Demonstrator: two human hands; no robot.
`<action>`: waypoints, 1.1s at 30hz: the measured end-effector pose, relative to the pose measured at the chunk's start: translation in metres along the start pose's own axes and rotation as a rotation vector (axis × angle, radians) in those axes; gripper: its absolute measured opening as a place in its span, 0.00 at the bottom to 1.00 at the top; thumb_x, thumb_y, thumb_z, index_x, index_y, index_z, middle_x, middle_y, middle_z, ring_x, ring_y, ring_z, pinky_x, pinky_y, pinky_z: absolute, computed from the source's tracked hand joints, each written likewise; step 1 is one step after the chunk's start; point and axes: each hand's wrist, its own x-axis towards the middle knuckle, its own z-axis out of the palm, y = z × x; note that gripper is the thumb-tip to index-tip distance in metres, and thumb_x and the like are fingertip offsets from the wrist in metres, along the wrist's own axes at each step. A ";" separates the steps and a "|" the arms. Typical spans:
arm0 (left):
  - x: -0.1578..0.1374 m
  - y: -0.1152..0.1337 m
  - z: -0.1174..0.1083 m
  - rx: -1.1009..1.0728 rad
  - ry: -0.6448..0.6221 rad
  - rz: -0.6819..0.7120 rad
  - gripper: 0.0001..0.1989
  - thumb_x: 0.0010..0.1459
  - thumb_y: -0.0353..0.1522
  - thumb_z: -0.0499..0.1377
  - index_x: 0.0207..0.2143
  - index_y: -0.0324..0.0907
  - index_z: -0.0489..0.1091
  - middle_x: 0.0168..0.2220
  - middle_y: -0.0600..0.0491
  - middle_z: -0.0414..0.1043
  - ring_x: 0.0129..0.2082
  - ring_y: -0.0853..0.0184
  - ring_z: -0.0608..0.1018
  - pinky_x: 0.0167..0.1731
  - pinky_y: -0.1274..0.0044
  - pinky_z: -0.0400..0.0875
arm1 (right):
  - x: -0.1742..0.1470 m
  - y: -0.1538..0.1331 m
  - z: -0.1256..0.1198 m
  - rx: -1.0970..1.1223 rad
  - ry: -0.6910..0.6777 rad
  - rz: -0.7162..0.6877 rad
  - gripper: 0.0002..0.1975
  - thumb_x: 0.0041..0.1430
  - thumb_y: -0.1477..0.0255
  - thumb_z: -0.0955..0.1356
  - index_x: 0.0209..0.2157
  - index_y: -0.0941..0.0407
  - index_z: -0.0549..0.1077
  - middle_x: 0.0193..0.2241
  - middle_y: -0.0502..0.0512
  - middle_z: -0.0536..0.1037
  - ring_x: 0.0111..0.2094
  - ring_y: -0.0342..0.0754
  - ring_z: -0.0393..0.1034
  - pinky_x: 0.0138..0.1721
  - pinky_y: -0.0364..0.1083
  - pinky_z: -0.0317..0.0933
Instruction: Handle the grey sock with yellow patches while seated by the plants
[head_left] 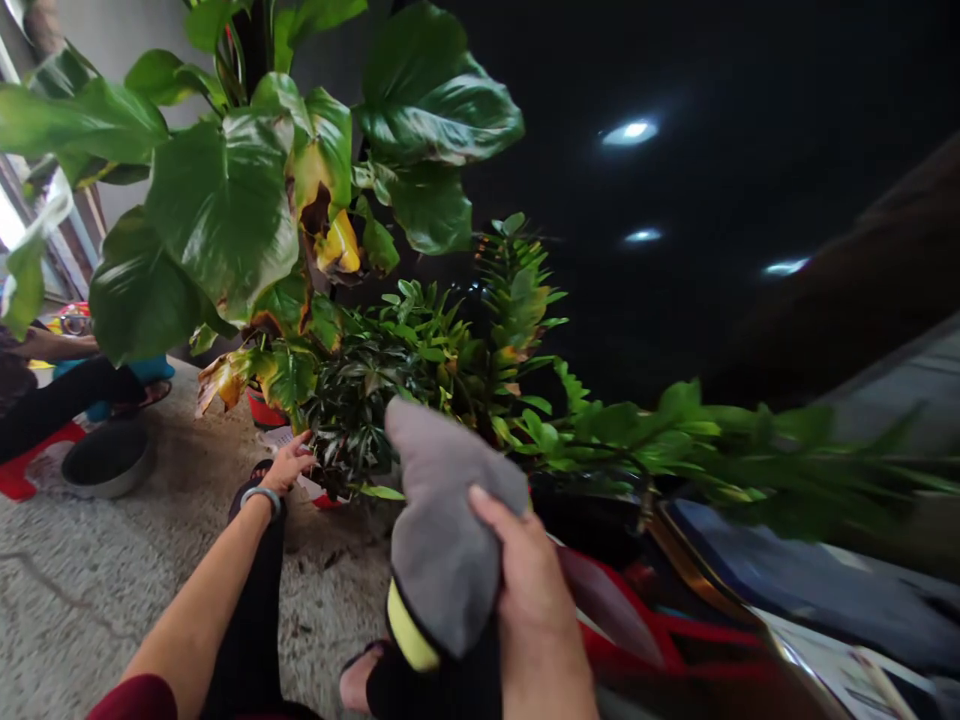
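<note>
In my right hand [517, 550] is a grey cloth [454, 530] with a yellow-green part at its lower edge. My thumb presses on its near face, and the other fingers are hidden behind it. My left hand [286, 468], with a bracelet on the wrist, reaches to the dark narrow leaves of a low potted plant [367, 400]. Its fingers look stretched out at the edge of this foliage; whether they touch a leaf is hard to tell. Above it hangs a big plant with broad green leaves [225, 200], some of them yellow and brown.
A dark glossy surface [675, 220] reflects lights behind the plants. At left another person [45, 390] sits near a grey basin [109, 460] on the concrete floor [90, 580]. Leafy stems [675, 440] spread to the right above red objects [622, 610] blurred by motion.
</note>
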 end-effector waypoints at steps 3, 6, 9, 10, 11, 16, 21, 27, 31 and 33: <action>-0.003 0.001 0.002 -0.003 0.010 0.001 0.42 0.41 0.31 0.68 0.62 0.35 0.65 0.31 0.54 0.72 0.27 0.72 0.71 0.31 0.78 0.66 | 0.034 -0.016 0.020 0.232 0.117 -0.004 0.19 0.34 0.69 0.78 0.34 0.54 0.78 0.28 0.48 0.84 0.32 0.51 0.79 0.37 0.48 0.74; -0.004 0.001 0.004 -0.005 -0.003 0.008 0.42 0.41 0.31 0.68 0.61 0.35 0.66 0.31 0.54 0.72 0.26 0.72 0.71 0.31 0.78 0.66 | 0.042 0.010 0.041 0.284 0.017 0.203 0.14 0.33 0.70 0.76 0.28 0.55 0.77 0.22 0.49 0.82 0.32 0.54 0.79 0.38 0.50 0.74; -0.004 0.001 0.004 0.002 -0.018 0.010 0.41 0.42 0.31 0.67 0.61 0.34 0.66 0.30 0.54 0.72 0.27 0.72 0.71 0.30 0.78 0.66 | 0.016 0.055 0.038 0.142 -0.139 0.403 0.14 0.33 0.68 0.77 0.27 0.57 0.78 0.20 0.54 0.81 0.31 0.57 0.80 0.35 0.51 0.74; -0.004 0.002 0.003 0.007 -0.020 0.011 0.41 0.42 0.31 0.67 0.61 0.34 0.66 0.30 0.54 0.72 0.27 0.71 0.71 0.31 0.78 0.66 | 0.004 0.068 0.031 0.085 -0.174 0.431 0.16 0.32 0.67 0.78 0.27 0.58 0.79 0.21 0.55 0.82 0.30 0.57 0.80 0.34 0.50 0.74; -0.003 0.002 0.002 0.012 -0.023 0.012 0.41 0.42 0.31 0.67 0.61 0.34 0.66 0.30 0.53 0.72 0.27 0.71 0.71 0.31 0.78 0.66 | -0.008 0.076 0.022 0.036 -0.189 0.436 0.17 0.32 0.66 0.78 0.28 0.58 0.79 0.21 0.55 0.82 0.29 0.56 0.79 0.32 0.49 0.73; -0.003 0.003 -0.002 0.008 -0.031 0.014 0.41 0.42 0.32 0.68 0.61 0.34 0.66 0.31 0.53 0.72 0.28 0.71 0.71 0.32 0.77 0.67 | -0.008 0.057 -0.010 0.047 -0.043 0.237 0.19 0.30 0.68 0.78 0.30 0.57 0.79 0.26 0.53 0.84 0.29 0.54 0.79 0.33 0.49 0.73; -0.004 0.001 0.002 0.008 -0.050 0.021 0.40 0.42 0.32 0.67 0.61 0.35 0.66 0.30 0.54 0.72 0.27 0.72 0.70 0.31 0.78 0.66 | 0.053 0.030 0.029 0.226 0.050 0.088 0.18 0.33 0.72 0.74 0.33 0.54 0.77 0.29 0.49 0.84 0.40 0.53 0.79 0.44 0.49 0.73; -0.005 0.002 0.005 0.066 -0.073 0.024 0.39 0.42 0.31 0.67 0.60 0.36 0.68 0.31 0.53 0.73 0.29 0.70 0.72 0.32 0.78 0.66 | 0.013 0.089 0.038 0.148 -0.056 0.394 0.09 0.33 0.70 0.76 0.21 0.52 0.74 0.19 0.54 0.81 0.31 0.59 0.79 0.34 0.54 0.74; -0.004 0.005 0.004 0.052 -0.085 0.008 0.38 0.42 0.32 0.67 0.59 0.35 0.68 0.30 0.53 0.73 0.27 0.70 0.71 0.31 0.78 0.66 | -0.024 0.082 0.008 0.123 -0.042 0.386 0.15 0.34 0.65 0.78 0.28 0.51 0.77 0.24 0.52 0.83 0.31 0.59 0.80 0.35 0.54 0.75; -0.005 0.007 0.005 0.044 -0.075 -0.001 0.35 0.41 0.32 0.68 0.56 0.36 0.71 0.31 0.53 0.74 0.28 0.70 0.72 0.32 0.77 0.66 | -0.017 0.059 0.009 0.177 0.012 0.279 0.20 0.34 0.65 0.78 0.33 0.51 0.77 0.27 0.50 0.84 0.33 0.58 0.80 0.38 0.54 0.74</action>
